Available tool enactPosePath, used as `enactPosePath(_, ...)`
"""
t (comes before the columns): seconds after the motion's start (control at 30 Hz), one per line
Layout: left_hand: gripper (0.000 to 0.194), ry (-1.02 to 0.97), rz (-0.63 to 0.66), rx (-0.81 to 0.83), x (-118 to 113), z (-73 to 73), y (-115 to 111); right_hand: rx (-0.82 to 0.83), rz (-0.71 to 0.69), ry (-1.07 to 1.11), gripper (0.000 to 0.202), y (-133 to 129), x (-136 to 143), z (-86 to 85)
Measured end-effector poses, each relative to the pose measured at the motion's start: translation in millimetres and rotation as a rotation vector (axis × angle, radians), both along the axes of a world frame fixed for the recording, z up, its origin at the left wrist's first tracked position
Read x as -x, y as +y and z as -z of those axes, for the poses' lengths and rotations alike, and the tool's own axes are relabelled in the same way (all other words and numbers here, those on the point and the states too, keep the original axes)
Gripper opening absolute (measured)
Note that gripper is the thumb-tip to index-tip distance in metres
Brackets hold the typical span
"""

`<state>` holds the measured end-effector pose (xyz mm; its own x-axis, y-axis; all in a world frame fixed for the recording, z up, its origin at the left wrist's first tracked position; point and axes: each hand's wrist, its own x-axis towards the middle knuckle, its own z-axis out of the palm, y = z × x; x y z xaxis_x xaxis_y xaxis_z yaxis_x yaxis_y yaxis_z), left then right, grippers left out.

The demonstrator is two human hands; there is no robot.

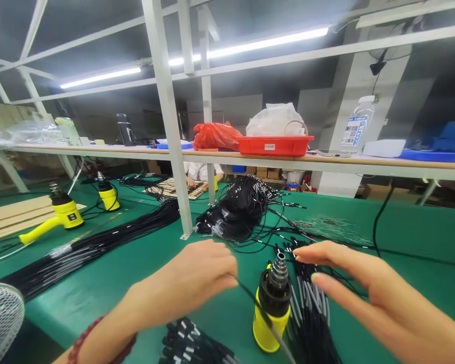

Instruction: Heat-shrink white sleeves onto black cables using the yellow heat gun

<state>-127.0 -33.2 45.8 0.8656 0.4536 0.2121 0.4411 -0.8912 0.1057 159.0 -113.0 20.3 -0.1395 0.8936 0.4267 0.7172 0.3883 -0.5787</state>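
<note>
My left hand (208, 270) is closed around a thin black cable (263, 316), which runs down to the right in front of a yellow heat gun (271, 321). That heat gun stands upright with its metal nozzle pointing up. To its right, my right hand (349, 273) has thumb and fingers apart, close above a bundle of black and grey cables (311, 303). Nothing shows between those fingers. Below my left hand lies another bundle of black cables with white tags (193, 344), cut off by the lower edge.
A big heap of black cables (238, 207) lies behind a white post (170, 111). Long cables (109, 240) stretch leftward near two more yellow heat guns (66, 215). A shelf (220, 157) holds a red tray (275, 145) and bottle (358, 124). Another person's hand (190, 182) shows beyond.
</note>
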Motion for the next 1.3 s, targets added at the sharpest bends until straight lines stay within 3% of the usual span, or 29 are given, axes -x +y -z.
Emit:
enactPosePath(0.1,0.019,-0.034,0.088,-0.098,-30.4,-14.5,-14.3,0.059,-0.119,0.026,0.035,-13.0,27.9,-2.3)
enactPosePath(0.2,0.017,-0.092,0.137,-0.082,-44.3,-12.5,-13.9,0.216,-0.199,0.085,0.023,-15.2,40.7,-3.0)
enactPosePath(0.27,0.015,-0.133,0.147,-0.058,-45.7,-7.9,-10.9,0.237,-0.172,0.113,0.022,-12.9,41.1,-2.1)
enactPosePath(0.4,0.017,-0.162,0.134,-0.008,-43.5,1.2,-7.3,0.127,-0.074,0.128,0.026,-7.6,34.7,4.4)
enactPosePath(0.6,0.022,-0.188,0.147,0.062,-46.7,11.9,-7.8,0.217,-0.136,0.149,0.028,-2.7,31.7,13.8)
enactPosePath(0.77,0.012,-0.214,0.05,0.154,-44.5,11.5,-7.6,0.27,-0.145,0.156,0.035,3.9,18.7,11.4)
enactPosePath(0.97,0.025,-0.22,-0.094,0.165,-46.5,11.8,1.3,0.281,-0.056,0.191,0.036,16.8,9.6,10.6)
enactPosePath(1.1,0.035,-0.289,-0.193,0.277,-52.8,18.7,7.1,0.284,0.004,0.187,0.037,30.4,8.6,15.3)
enactPosePath(1.3,0.034,-0.428,-0.183,0.469,-57.8,31.1,18.2,0.245,0.035,0.141,0.036,43.3,7.3,18.3)
